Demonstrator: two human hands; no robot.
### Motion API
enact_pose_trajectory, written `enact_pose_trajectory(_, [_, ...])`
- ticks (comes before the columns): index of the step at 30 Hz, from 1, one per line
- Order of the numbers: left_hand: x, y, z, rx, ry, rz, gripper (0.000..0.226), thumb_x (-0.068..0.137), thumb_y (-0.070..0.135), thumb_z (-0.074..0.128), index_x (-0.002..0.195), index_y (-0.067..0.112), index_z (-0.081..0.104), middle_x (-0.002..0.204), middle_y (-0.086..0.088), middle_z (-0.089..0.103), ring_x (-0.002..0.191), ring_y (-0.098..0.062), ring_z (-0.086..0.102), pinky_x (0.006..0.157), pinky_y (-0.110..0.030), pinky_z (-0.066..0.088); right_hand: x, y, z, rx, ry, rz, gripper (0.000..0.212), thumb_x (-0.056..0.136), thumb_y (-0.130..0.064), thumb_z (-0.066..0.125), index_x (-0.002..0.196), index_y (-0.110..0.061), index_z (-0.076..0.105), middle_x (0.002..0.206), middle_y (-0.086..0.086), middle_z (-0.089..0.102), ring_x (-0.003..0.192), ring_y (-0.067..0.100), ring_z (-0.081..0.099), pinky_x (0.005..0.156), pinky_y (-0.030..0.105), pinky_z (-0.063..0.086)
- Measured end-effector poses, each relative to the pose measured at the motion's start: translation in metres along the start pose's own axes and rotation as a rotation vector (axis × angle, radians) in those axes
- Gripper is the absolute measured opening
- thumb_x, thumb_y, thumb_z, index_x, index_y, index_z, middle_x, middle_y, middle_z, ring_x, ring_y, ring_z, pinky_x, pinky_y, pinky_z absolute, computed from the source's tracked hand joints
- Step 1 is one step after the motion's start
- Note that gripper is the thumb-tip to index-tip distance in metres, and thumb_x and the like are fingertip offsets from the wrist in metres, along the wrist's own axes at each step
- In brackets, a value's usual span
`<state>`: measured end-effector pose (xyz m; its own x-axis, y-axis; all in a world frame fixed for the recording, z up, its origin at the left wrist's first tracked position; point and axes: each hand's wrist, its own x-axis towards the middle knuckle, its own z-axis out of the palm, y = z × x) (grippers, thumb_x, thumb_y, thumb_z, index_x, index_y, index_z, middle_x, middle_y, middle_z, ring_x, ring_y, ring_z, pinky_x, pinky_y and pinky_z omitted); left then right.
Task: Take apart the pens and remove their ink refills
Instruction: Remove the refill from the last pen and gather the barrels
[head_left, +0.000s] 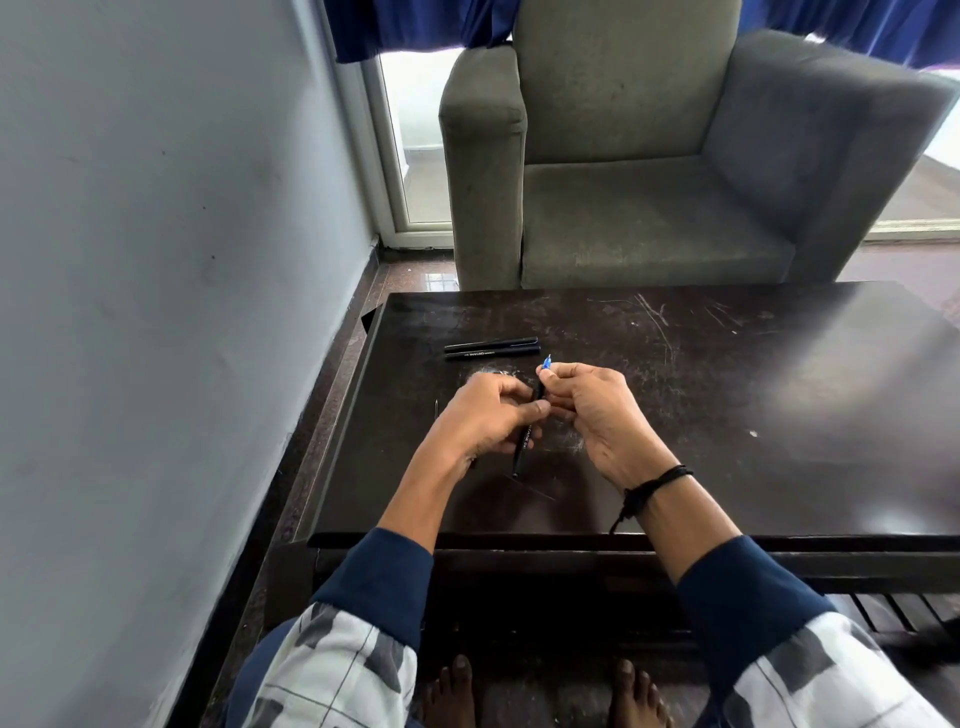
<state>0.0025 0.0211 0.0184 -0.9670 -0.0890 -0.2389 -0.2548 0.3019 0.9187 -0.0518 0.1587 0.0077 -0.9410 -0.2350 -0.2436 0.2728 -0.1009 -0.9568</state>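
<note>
A black pen barrel (523, 441) is held above the dark table (727, 395), pointing away from me. My left hand (488, 415) grips its middle. My right hand (592, 410) pinches the front section of the pen, whose blue tip (546, 362) pokes out above the fingers. Two more black pens (492, 348) lie side by side on the table beyond my hands. A thin rod-like piece (436, 408), too small to identify, lies just left of my left hand.
A grey armchair (649, 156) stands right behind the table. A pale wall (156, 260) runs along the left. My bare feet (540, 691) are under the table's near edge. A black cord bracelet (652, 488) is on my right wrist.
</note>
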Motion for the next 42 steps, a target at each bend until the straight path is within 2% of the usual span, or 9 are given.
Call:
enact_pose_trajectory(5, [0.003, -0.003, -0.001, 0.021, 0.067, 0.014, 0.022, 0.089, 0.021, 0.077, 0.108, 0.012, 0.071, 0.082, -0.007, 0.078, 0.081, -0.019, 0.077, 0.083, -0.044, 0.063, -0.001, 0.002, 0.001, -0.081, 0.007, -0.025, 0.009, 0.091, -0.018, 0.075, 0.091, -0.01, 0.074, 0.069, -0.002, 0.069, 0.068, 0.013, 0.062, 0.075, 0.033, 0.053])
enact_pose_trajectory(9, [0.003, -0.003, -0.001, 0.038, 0.025, -0.003, 0.017, 0.09, 0.02, 0.076, 0.105, 0.013, 0.073, 0.08, -0.007, 0.078, 0.077, -0.016, 0.077, 0.078, -0.038, 0.061, -0.003, 0.002, 0.0, -0.083, 0.047, -0.066, 0.008, 0.087, -0.015, 0.078, 0.088, -0.008, 0.075, 0.067, -0.005, 0.068, 0.061, 0.005, 0.06, 0.062, 0.02, 0.05])
enact_pose_trajectory(13, [0.002, -0.002, -0.001, 0.025, 0.011, -0.007, 0.009, 0.093, 0.019, 0.072, 0.101, 0.014, 0.073, 0.08, -0.007, 0.078, 0.072, -0.013, 0.074, 0.072, -0.033, 0.057, -0.002, 0.002, -0.001, -0.047, 0.072, -0.064, 0.011, 0.087, -0.008, 0.077, 0.097, -0.01, 0.074, 0.085, 0.005, 0.076, 0.076, 0.013, 0.068, 0.068, 0.025, 0.052])
enact_pose_trajectory(20, [0.004, -0.004, -0.002, 0.014, 0.022, 0.003, 0.01, 0.093, 0.02, 0.072, 0.1, 0.013, 0.072, 0.079, -0.007, 0.078, 0.076, -0.016, 0.075, 0.084, -0.045, 0.061, -0.004, 0.002, 0.0, -0.068, 0.083, -0.053, 0.026, 0.08, -0.016, 0.085, 0.102, -0.013, 0.071, 0.078, -0.004, 0.074, 0.068, 0.008, 0.066, 0.067, 0.026, 0.049])
enact_pose_trajectory(25, [0.005, -0.005, -0.002, -0.005, 0.024, -0.008, 0.008, 0.094, 0.017, 0.071, 0.099, 0.012, 0.071, 0.08, -0.009, 0.077, 0.076, -0.018, 0.075, 0.084, -0.046, 0.061, -0.003, 0.001, -0.001, -0.054, 0.058, -0.07, 0.026, 0.087, -0.001, 0.074, 0.109, -0.011, 0.068, 0.092, 0.006, 0.079, 0.088, 0.02, 0.074, 0.084, 0.036, 0.057])
enact_pose_trajectory(30, [0.005, -0.005, -0.002, -0.021, 0.035, -0.006, 0.014, 0.094, 0.017, 0.071, 0.105, 0.009, 0.072, 0.087, -0.014, 0.078, 0.084, -0.025, 0.077, 0.085, -0.048, 0.062, -0.008, -0.001, 0.003, -0.053, 0.018, -0.057, 0.033, 0.084, -0.018, 0.082, 0.113, -0.014, 0.067, 0.087, -0.001, 0.077, 0.075, 0.009, 0.07, 0.081, 0.034, 0.056])
enact_pose_trajectory(33, [0.005, -0.005, -0.001, -0.037, 0.027, -0.008, 0.014, 0.094, 0.015, 0.071, 0.104, 0.006, 0.072, 0.088, -0.017, 0.077, 0.083, -0.025, 0.076, 0.084, -0.048, 0.062, -0.009, -0.001, 0.003, -0.063, 0.051, -0.066, 0.031, 0.084, -0.009, 0.08, 0.112, -0.012, 0.067, 0.079, -0.002, 0.075, 0.072, 0.01, 0.071, 0.077, 0.032, 0.056])
enact_pose_trajectory(37, [0.006, -0.006, -0.001, -0.027, 0.033, -0.012, 0.009, 0.094, 0.014, 0.07, 0.1, 0.008, 0.072, 0.081, -0.013, 0.076, 0.076, -0.022, 0.075, 0.085, -0.05, 0.062, -0.008, -0.003, 0.001, -0.05, 0.031, -0.06, 0.029, 0.088, 0.0, 0.072, 0.115, -0.011, 0.066, 0.095, 0.009, 0.078, 0.078, 0.014, 0.073, 0.071, 0.026, 0.056])
enact_pose_trajectory(42, [0.006, -0.006, -0.002, -0.003, 0.027, 0.007, 0.01, 0.095, 0.019, 0.07, 0.101, 0.012, 0.074, 0.081, -0.01, 0.077, 0.077, -0.019, 0.075, 0.084, -0.048, 0.062, -0.011, -0.004, 0.004, -0.077, 0.016, -0.06, 0.035, 0.084, -0.017, 0.081, 0.115, -0.015, 0.066, 0.09, 0.0, 0.076, 0.078, 0.01, 0.07, 0.078, 0.03, 0.054])
